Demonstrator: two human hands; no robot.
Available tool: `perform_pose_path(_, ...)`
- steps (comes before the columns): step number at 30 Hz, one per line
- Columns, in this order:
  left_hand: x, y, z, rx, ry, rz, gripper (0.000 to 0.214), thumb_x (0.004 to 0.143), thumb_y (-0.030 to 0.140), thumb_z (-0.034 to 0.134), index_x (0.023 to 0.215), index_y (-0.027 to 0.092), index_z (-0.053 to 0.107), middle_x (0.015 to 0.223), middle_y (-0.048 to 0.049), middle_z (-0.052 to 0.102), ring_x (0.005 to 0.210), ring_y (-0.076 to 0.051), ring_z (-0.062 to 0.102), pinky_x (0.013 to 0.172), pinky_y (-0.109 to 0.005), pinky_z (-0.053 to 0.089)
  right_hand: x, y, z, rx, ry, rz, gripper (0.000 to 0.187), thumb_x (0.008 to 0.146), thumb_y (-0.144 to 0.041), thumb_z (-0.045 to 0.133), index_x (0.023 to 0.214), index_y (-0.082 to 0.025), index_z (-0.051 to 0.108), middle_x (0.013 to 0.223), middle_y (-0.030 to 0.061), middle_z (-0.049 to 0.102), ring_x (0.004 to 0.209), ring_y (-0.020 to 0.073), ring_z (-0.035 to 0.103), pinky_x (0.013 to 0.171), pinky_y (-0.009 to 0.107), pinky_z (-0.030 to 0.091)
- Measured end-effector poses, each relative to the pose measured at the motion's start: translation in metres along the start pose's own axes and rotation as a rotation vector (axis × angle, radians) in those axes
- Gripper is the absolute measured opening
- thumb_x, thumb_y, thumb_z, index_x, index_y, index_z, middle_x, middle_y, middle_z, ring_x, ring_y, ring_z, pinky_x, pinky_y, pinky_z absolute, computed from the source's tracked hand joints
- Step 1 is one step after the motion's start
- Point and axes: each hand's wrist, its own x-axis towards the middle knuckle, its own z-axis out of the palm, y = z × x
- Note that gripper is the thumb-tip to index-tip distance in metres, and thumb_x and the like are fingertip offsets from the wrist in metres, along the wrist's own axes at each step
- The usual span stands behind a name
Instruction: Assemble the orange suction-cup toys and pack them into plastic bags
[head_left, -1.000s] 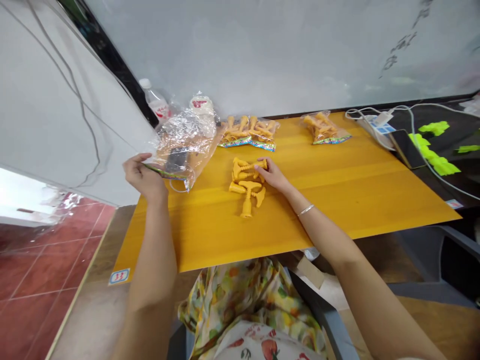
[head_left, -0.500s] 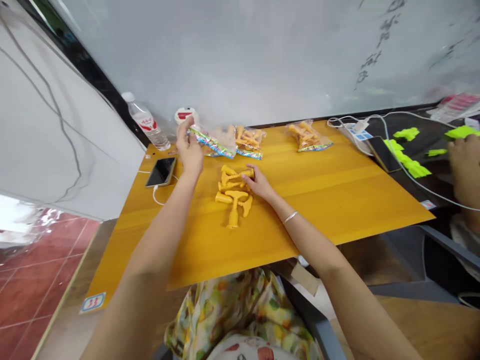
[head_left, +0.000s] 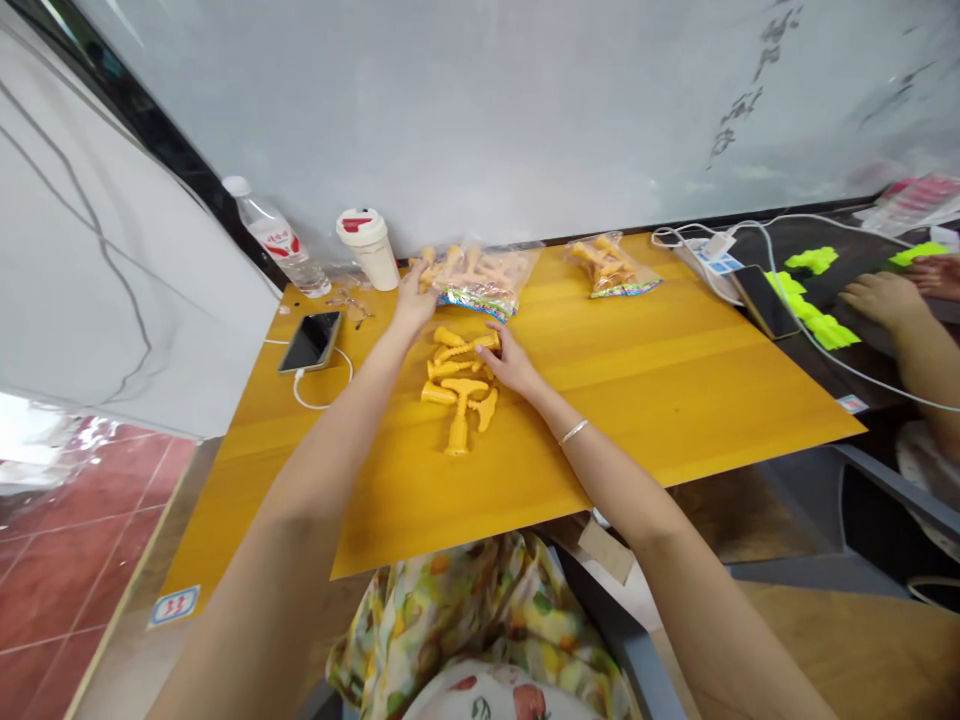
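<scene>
A pile of yellow plastic toy tools (head_left: 459, 388) lies loose on the orange table (head_left: 675, 380). My right hand (head_left: 512, 364) rests at the pile's right side, its fingers closed on the end of one yellow screw-shaped piece (head_left: 471, 346). My left hand (head_left: 415, 298) reaches past the pile to the back, fingers stretched out and touching the left end of a clear bag of yellow toys (head_left: 480, 276). That bag lies flat near the wall.
A water bottle (head_left: 268, 238), a lidded cup (head_left: 368, 249) and a phone on a white cable (head_left: 308, 341) stand at the back left. A second toy bag (head_left: 611, 266), a power strip (head_left: 711, 258), another phone (head_left: 758, 301), green pieces (head_left: 823, 322) and another person's hand (head_left: 879, 298) are at the right.
My left hand carried a clear bag from the table's left side to the back and laid it down by the other bags. My right hand stayed on the yellow pile.
</scene>
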Motion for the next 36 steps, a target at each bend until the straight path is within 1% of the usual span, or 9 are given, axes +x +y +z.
perform_pose_path(3,-0.033,0.001,-0.026,0.032,-0.036,-0.107,0.048,0.084,0.033,0.068,0.130,0.021,0.062,0.145,-0.0149,0.059,0.127,-0.024,0.059,0.115,-0.045,0.042,-0.001,-0.002,0.000,-0.032,-0.043,-0.026,0.061,0.091,-0.048,0.056,0.142,-0.016,0.046,0.088,0.0023,0.057,0.080,0.0198,0.055,0.084,0.038,0.050)
perform_pose_path(9,-0.102,0.011,-0.067,0.118,-0.376,-0.200,0.066,0.082,0.073,0.058,0.112,0.016,0.072,0.129,-0.0159,0.071,0.125,-0.031,0.062,0.112,-0.044,0.044,-0.007,-0.007,0.010,0.037,-0.179,-0.127,0.053,0.090,-0.042,0.062,0.136,-0.019,0.053,0.088,0.0016,0.061,0.080,0.0182,0.056,0.081,0.034,0.051)
perform_pose_path(12,-0.120,0.021,-0.081,0.163,-0.481,-0.199,0.079,0.076,0.087,0.051,0.105,0.017,0.074,0.120,-0.0127,0.075,0.116,-0.031,0.065,0.107,-0.042,0.048,-0.009,-0.010,0.016,0.087,-0.221,-0.138,0.053,0.089,-0.043,0.065,0.135,-0.020,0.054,0.086,0.0006,0.062,0.080,0.0178,0.058,0.079,0.034,0.053)
perform_pose_path(17,-0.133,0.034,-0.092,0.225,-0.593,-0.186,0.079,0.075,0.089,0.049,0.099,0.019,0.076,0.104,-0.0080,0.078,0.096,-0.028,0.068,0.090,-0.037,0.054,-0.010,-0.011,0.016,0.173,-0.269,-0.139,0.058,0.089,-0.051,0.064,0.136,-0.019,0.053,0.081,-0.0007,0.063,0.075,0.0163,0.060,0.078,0.034,0.055)
perform_pose_path(19,-0.135,0.033,-0.091,0.203,-0.583,-0.193,0.080,0.076,0.088,0.048,0.102,0.018,0.076,0.106,-0.0081,0.078,0.098,-0.028,0.068,0.091,-0.036,0.053,-0.007,-0.009,0.012,0.213,-0.240,-0.129,0.063,0.089,-0.056,0.061,0.138,-0.018,0.052,0.093,0.0041,0.068,0.084,0.0181,0.065,0.086,0.037,0.055)
perform_pose_path(22,-0.138,0.023,-0.088,0.166,-0.454,-0.199,0.081,0.080,0.087,0.045,0.109,0.017,0.074,0.107,-0.0102,0.077,0.100,-0.027,0.068,0.092,-0.037,0.052,0.004,-0.001,0.005,0.213,-0.147,-0.113,0.066,0.090,-0.062,0.057,0.139,-0.018,0.052,0.118,0.0127,0.070,0.109,0.0232,0.067,0.105,0.043,0.050)
perform_pose_path(28,-0.138,-0.004,-0.086,0.065,-0.268,-0.197,0.080,0.084,0.084,0.040,0.107,0.014,0.072,0.094,-0.0111,0.074,0.090,-0.022,0.067,0.090,-0.036,0.052,0.043,0.018,-0.010,0.005,0.006,-0.056,0.075,0.093,-0.070,0.045,0.145,-0.017,0.053,0.152,0.0158,0.053,0.144,0.0271,0.047,0.125,0.045,0.028)
perform_pose_path(32,-0.138,-0.009,-0.087,0.024,-0.271,-0.196,0.080,0.086,0.083,0.037,0.108,0.013,0.071,0.095,-0.0122,0.074,0.091,-0.023,0.067,0.092,-0.037,0.052,0.069,0.028,-0.013,-0.082,0.144,-0.013,0.073,0.094,-0.067,0.045,0.144,-0.014,0.055,0.155,0.0168,0.049,0.148,0.0300,0.041,0.126,0.049,0.025)
perform_pose_path(36,-0.139,-0.004,-0.088,0.112,-0.396,-0.071,0.068,0.089,0.075,0.043,0.111,0.018,0.073,0.113,-0.0115,0.074,0.110,-0.026,0.064,0.105,-0.042,0.046,0.072,0.033,-0.008,-0.032,0.238,-0.002,0.065,0.094,-0.064,0.048,0.136,-0.016,0.060,0.138,0.0166,0.065,0.130,0.0284,0.060,0.117,0.048,0.040)
